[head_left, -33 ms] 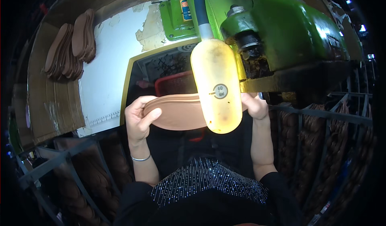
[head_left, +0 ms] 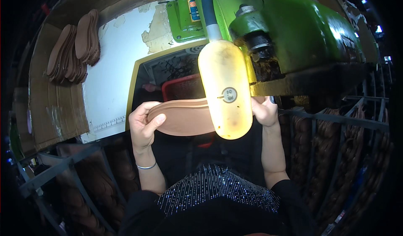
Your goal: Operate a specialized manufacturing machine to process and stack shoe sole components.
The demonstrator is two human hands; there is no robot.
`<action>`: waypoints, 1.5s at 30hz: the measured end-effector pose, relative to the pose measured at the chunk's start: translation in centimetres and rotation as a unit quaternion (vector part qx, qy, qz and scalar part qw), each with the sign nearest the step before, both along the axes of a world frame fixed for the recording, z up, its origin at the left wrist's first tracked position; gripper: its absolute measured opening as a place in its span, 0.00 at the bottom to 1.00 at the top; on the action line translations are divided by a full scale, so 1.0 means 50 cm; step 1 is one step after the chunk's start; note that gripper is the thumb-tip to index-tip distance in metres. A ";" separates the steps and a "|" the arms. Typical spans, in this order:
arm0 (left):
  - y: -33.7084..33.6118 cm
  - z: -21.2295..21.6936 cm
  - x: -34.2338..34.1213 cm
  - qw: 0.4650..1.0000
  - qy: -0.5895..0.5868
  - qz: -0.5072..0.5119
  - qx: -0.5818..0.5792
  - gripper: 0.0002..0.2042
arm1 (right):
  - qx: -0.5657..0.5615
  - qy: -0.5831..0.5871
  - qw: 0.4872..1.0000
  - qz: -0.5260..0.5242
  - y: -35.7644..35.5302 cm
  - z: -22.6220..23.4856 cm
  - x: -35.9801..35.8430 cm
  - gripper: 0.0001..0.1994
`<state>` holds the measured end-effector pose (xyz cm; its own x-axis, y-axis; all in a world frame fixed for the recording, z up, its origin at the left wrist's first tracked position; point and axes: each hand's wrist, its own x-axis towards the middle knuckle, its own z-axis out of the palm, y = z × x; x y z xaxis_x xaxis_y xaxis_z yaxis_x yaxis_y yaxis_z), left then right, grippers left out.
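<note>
A small stack of brown shoe soles [head_left: 184, 120] is held level in front of me, its layers showing along the far edge. My left hand [head_left: 145, 122] grips the stack's left end, thumb on the top face and fingers curled behind. At the other end is my right hand [head_left: 265, 111], closed with its thumb along the near side. A glowing yellow lamp [head_left: 226, 110] hangs over the stack and hides its right part, along with some of my right fingers.
A green machine [head_left: 298, 30] with a dark lower arm stands at the upper right. Piles of brown soles [head_left: 63, 53] lie at the left end of the white worktop [head_left: 111, 68], beside cardboard walls. Beyond my hands is a red basket [head_left: 182, 87]. Metal racks [head_left: 336, 120] of soles flank me.
The sole stack and both hands have shifted very slightly to the left. Both hands keep their hold.
</note>
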<state>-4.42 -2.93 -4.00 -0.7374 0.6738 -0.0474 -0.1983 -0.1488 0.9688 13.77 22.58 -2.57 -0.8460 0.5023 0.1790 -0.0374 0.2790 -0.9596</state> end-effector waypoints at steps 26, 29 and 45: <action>0.150 0.087 0.023 0.891 0.442 0.041 -0.092 0.22 | -0.173 0.183 0.965 -0.069 -0.049 0.044 -0.042 0.16; 0.115 0.071 0.029 0.892 0.411 0.066 -0.176 0.24 | -0.168 0.155 0.972 -0.053 -0.061 0.015 -0.047 0.13; 0.198 0.125 0.029 0.830 0.553 0.048 -0.059 0.11 | -0.219 0.183 0.948 -0.141 -0.009 -0.005 0.011 0.17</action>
